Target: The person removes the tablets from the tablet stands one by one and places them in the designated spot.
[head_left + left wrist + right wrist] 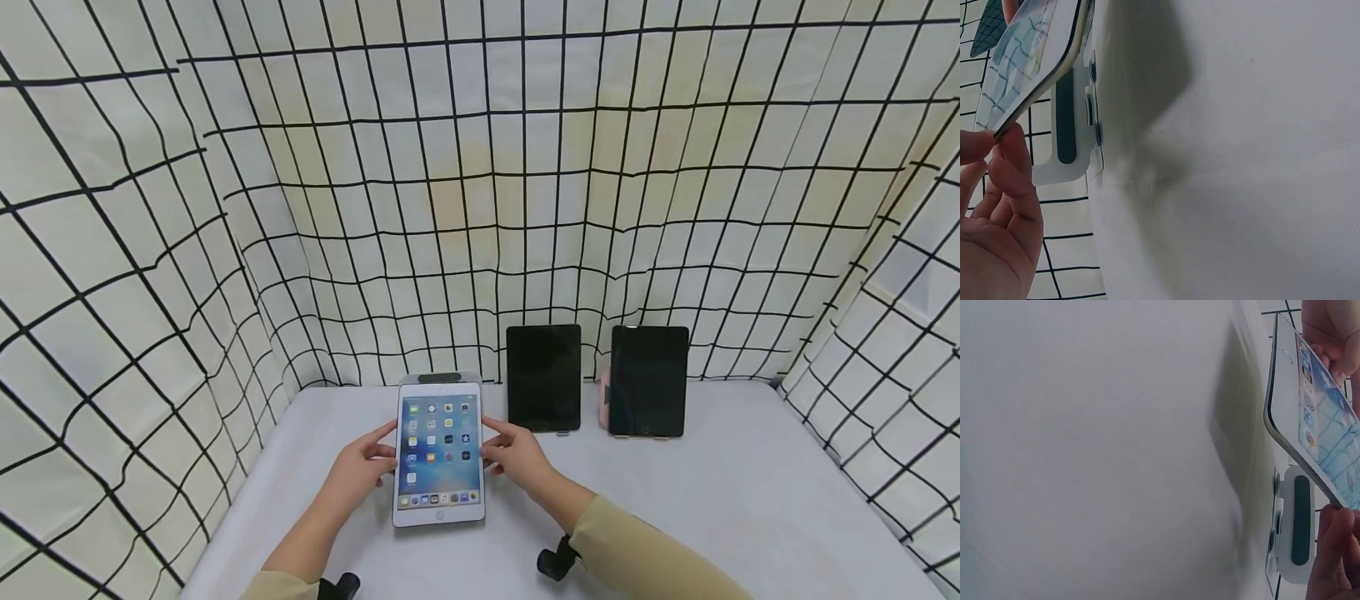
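Observation:
A white tablet with its screen lit and rows of app icons is held by its two side edges, screen up. My left hand pinches its left edge between thumb and fingers, and my right hand pinches the right edge. Both wrist views show the tablet tilted and raised off the white tabletop, a shadow under it. Just behind it stands a pale tablet stand with a dark pad; the tablet hides most of that stand in the head view.
To the right, two tablets with dark screens, one black and another black one, stand upright on holders, the latter's pinkish. White cloth walls with a black grid enclose the white table at the back and sides.

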The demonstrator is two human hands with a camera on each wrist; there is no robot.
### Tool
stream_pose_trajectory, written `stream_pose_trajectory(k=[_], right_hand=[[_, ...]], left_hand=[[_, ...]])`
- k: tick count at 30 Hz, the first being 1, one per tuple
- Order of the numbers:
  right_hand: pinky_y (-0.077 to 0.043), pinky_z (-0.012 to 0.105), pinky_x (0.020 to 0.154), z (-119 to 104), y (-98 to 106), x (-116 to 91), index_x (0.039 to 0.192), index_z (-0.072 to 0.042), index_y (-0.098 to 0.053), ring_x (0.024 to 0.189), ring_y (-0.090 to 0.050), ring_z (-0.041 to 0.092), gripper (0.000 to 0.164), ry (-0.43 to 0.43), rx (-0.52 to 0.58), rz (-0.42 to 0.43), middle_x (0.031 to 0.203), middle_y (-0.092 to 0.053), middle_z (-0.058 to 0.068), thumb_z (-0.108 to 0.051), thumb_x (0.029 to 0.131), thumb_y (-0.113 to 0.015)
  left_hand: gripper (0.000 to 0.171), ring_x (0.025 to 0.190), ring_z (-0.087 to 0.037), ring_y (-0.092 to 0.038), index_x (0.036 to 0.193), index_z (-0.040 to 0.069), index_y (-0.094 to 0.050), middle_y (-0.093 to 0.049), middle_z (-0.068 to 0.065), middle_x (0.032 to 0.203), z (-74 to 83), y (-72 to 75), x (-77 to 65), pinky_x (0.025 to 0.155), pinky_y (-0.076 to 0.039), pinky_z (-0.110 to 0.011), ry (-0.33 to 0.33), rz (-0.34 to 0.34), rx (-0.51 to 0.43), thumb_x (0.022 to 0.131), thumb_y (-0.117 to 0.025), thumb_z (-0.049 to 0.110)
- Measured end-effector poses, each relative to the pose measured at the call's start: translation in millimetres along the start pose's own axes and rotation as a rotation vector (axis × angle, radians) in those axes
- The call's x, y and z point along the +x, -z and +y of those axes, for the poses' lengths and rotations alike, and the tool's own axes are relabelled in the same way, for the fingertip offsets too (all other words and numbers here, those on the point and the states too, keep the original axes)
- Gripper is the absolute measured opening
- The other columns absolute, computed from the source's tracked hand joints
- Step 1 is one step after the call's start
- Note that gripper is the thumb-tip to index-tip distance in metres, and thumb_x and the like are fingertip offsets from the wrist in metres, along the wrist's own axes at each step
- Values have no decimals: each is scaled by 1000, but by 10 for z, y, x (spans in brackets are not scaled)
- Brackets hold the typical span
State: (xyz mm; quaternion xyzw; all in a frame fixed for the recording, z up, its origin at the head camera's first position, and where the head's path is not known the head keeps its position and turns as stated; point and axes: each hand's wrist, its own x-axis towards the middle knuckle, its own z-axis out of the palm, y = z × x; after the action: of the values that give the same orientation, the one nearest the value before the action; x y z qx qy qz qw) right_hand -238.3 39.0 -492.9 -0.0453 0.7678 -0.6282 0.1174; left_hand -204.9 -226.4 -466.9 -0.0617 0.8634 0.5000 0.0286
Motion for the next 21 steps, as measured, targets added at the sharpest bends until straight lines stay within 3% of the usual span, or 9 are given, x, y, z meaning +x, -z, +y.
stream_pose_trajectory(k=[11,21], right_hand=[[-56,29,60,114,-140,-88,145,-9,-52,70,-66,17,62,-115,30,-22,86,-71,5,-1,87,-72],[-56,28,57,147,-198,-224,144,-3,-50,67,-65,17,60,-131,26,-64,84,-71,7,-1,88,-71]], left_hand=[[61,77,-20,-62,146,8,-50,-68,-8,95,-171,42,-27,62,-51,-32,44,-65,15,88,-66,-1],[60,76,-19,-66,144,6,-51,-69,-6,92,-243,63,-49,62,-52,-34,107,-129,12,86,-68,1]])
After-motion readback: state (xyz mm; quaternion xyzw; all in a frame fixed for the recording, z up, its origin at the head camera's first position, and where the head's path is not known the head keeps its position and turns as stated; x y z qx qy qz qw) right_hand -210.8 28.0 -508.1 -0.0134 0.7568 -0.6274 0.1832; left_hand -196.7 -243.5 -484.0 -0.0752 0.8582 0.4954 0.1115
